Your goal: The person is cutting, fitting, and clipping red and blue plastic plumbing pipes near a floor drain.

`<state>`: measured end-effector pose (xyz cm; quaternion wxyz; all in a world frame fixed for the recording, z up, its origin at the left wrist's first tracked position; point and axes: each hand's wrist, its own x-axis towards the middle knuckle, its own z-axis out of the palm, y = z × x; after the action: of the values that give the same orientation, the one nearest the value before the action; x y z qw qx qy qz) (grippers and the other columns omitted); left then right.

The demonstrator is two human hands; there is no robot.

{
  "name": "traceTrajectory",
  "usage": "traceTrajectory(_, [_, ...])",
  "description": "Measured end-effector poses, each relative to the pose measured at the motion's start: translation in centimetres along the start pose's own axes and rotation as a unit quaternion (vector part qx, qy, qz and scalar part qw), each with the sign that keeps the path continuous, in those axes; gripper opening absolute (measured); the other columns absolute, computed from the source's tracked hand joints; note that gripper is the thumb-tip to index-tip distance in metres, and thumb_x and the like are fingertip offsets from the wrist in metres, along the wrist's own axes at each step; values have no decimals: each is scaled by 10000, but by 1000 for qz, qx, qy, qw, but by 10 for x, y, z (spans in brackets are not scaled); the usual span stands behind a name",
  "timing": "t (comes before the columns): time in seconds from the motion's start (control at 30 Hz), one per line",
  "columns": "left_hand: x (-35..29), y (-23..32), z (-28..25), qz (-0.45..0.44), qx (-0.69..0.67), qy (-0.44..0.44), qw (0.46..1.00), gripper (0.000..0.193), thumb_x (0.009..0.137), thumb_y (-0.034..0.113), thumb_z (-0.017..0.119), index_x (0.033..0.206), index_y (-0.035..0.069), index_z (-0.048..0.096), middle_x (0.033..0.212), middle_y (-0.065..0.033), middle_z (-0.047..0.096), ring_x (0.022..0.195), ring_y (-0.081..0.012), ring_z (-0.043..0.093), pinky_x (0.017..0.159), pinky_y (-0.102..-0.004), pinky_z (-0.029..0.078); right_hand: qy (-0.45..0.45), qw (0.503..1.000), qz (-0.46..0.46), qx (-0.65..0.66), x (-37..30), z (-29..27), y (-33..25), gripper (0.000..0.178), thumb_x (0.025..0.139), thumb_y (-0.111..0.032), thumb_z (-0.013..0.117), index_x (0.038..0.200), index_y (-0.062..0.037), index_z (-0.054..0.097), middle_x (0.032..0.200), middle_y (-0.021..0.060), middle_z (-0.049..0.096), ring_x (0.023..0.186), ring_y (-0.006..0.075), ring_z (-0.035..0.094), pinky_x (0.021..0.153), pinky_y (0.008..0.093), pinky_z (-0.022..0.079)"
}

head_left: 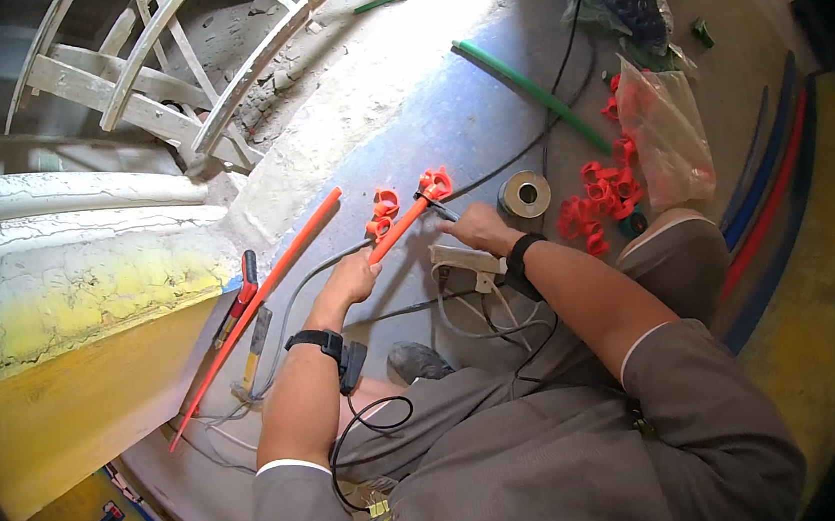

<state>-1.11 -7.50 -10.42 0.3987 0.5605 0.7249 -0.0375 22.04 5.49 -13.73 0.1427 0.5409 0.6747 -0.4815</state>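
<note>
My left hand is closed around a short orange pipe that slants up and away to the right. At its far end sits an orange-red plastic fitting. My right hand is closed on a slim grey-and-black hand tool, whose dark tip meets the pipe just below that fitting; its exact kind is hard to make out. Two more orange-red fittings lie on the floor just left of the pipe. Left of my left hand, a long orange pipe lies on the floor.
A pile of red fittings and a clear plastic bag lie to the right, near a green pipe. A tape roll and a white power strip with cables lie close by. A red-handled saw and a hammer lie left.
</note>
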Motion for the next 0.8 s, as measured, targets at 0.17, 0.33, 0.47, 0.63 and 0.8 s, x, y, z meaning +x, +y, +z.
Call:
traceTrajectory(0.17, [-3, 4, -5, -98, 20, -105, 989, 281, 878, 268, 585, 1043, 44, 622, 995, -225, 640, 959, -389, 597, 833, -458, 463, -60, 997, -33, -28, 7, 9, 1, 662, 764, -594, 640, 875, 58, 665, 903, 288, 636, 885, 421, 620, 769, 426, 501])
traceTrajectory(0.33, [-1, -7, -4, -99, 12, -122, 987, 289, 866, 280, 603, 1025, 41, 637, 972, -224, 644, 946, -380, 603, 826, -450, 469, -39, 994, -60, -82, 14, 20, -1, 656, 767, -602, 631, 858, 47, 669, 881, 280, 638, 859, 419, 622, 758, 432, 501])
traceTrajectory(0.47, [-5, 1, -7, -89, 43, -89, 991, 284, 860, 282, 609, 1005, 41, 645, 947, -223, 647, 931, -376, 609, 820, -448, 471, -20, 994, -74, -72, 19, 18, 4, 650, 760, -602, 626, 854, 39, 676, 889, 272, 642, 845, 409, 627, 727, 424, 506])
traceTrajectory(0.63, [-10, 6, -42, -52, 104, -50, 992, 285, 842, 278, 623, 955, 18, 650, 901, -243, 643, 906, -391, 611, 822, -454, 470, -125, 976, -85, -159, 19, 4, 0, 667, 736, -636, 603, 877, 10, 690, 923, 237, 658, 888, 370, 639, 720, 406, 509])
traceTrajectory(0.8, [0, 20, -69, -62, 18, 109, 992, 330, 847, 234, 615, 1029, -40, 595, 918, -259, 635, 864, -373, 631, 765, -435, 493, -78, 975, -46, -204, -22, -4, 2, 685, 744, -657, 571, 956, -17, 689, 981, 202, 667, 942, 340, 641, 768, 413, 510])
